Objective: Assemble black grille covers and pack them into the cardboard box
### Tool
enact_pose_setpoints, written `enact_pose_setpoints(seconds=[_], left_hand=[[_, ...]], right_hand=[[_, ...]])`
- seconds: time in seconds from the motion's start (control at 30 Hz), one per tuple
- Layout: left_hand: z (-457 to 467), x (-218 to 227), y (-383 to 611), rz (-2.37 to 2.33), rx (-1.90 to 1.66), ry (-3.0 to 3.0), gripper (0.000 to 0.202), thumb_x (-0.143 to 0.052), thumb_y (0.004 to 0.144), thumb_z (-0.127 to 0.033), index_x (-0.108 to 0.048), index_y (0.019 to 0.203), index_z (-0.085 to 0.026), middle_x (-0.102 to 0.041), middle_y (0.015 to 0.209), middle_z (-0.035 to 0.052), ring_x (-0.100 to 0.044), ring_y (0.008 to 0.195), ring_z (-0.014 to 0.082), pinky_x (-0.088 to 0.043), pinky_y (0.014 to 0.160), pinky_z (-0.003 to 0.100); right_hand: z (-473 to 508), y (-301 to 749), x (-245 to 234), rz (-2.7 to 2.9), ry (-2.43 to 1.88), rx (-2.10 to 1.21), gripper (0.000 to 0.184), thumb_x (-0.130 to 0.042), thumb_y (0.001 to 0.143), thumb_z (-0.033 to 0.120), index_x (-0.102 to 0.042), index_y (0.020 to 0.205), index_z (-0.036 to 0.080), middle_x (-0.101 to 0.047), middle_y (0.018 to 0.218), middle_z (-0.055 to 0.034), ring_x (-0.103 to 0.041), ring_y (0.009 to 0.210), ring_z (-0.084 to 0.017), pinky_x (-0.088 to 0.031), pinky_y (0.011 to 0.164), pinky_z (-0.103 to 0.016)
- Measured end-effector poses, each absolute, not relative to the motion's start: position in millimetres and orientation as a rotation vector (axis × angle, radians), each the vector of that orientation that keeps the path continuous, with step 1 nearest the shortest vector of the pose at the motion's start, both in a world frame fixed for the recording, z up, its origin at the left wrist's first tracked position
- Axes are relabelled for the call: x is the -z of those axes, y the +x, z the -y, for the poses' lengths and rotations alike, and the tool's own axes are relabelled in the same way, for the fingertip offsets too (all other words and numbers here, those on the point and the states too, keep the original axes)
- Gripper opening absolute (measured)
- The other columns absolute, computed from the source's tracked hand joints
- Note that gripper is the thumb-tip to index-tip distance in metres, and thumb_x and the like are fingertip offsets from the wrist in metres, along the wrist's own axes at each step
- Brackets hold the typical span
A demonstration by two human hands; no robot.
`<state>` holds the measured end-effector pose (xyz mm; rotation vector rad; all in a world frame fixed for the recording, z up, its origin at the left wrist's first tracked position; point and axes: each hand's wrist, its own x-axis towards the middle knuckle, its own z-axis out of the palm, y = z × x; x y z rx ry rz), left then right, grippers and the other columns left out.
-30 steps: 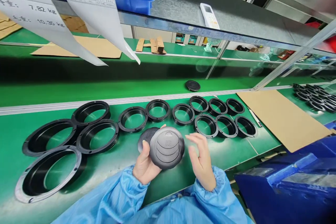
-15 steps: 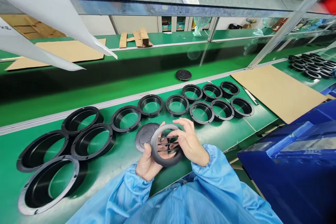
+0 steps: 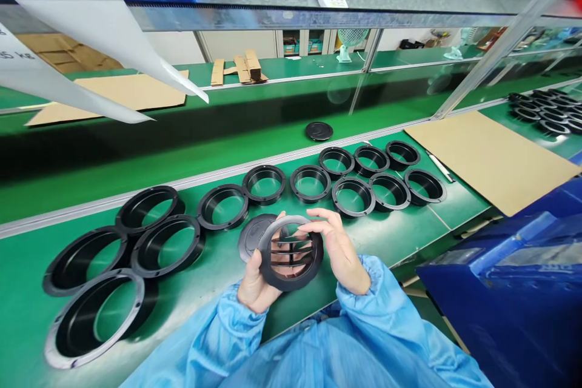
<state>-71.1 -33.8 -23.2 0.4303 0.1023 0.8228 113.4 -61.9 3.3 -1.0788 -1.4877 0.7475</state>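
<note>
A round black air vent point(image 3: 291, 250) with several slats across its opening is tilted up in front of me. My left hand point(image 3: 255, 284) is closed on its left side, thumb on the front of the rim and fingers behind, seen through the slats. Stretched fingers of my right hand point(image 3: 341, 248) reach over the upper right rim, their tips touching near the top slat; that thumb is hidden. Just behind the vent, a black round cap point(image 3: 254, 237) lies on the green table point(image 3: 191, 309), partly covered by the vent and my left hand.
Several black flanged rings point(image 3: 222, 206) stand along the table, the largest-looking at the left. Another black cap point(image 3: 319, 130) lies farther back. A pen point(image 3: 440, 167) and a cardboard sheet point(image 3: 491, 157) lie right, above a blue bin point(image 3: 500, 303). Paper sheets point(image 3: 113, 30) hang upper left.
The vent has turned slightly, its slats now facing me more fully. My right fingers have moved up from the middle of the slats towards the top. The view has shifted slightly.
</note>
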Motion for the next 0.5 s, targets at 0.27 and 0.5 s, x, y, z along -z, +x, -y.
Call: enact_pose_setpoints(seconds=[0.27,0.5], left_hand=[[32.2,23.0,-72.3,-0.132,-0.830,0.386,0.093,-0.064,0.091,-0.058,-0.003,0.159,-0.039,-0.049,0.148,0.0124,-0.048,0.134,0.0398,-0.029,0.116,0.062],[31.4,18.8,-72.1,-0.148,-0.815,0.352,0.096,-0.063,0.092,-0.058,0.001,0.159,-0.037,-0.051,0.147,0.0141,-0.050,0.132,0.0389,-0.026,0.117,0.061]], right_hand=[[63.0,111.8,-2.2,1.452,-1.068,-0.767,0.051,-0.025,0.110,0.049,-0.067,0.121,0.023,-0.063,0.118,-0.0072,-0.042,0.132,-0.024,-0.032,0.114,-0.044],[62.5,111.4,4.8,1.380,-1.026,-0.845,0.048,-0.026,0.110,0.048,-0.068,0.120,0.027,-0.064,0.119,-0.0045,-0.043,0.132,-0.021,-0.033,0.114,-0.040]])
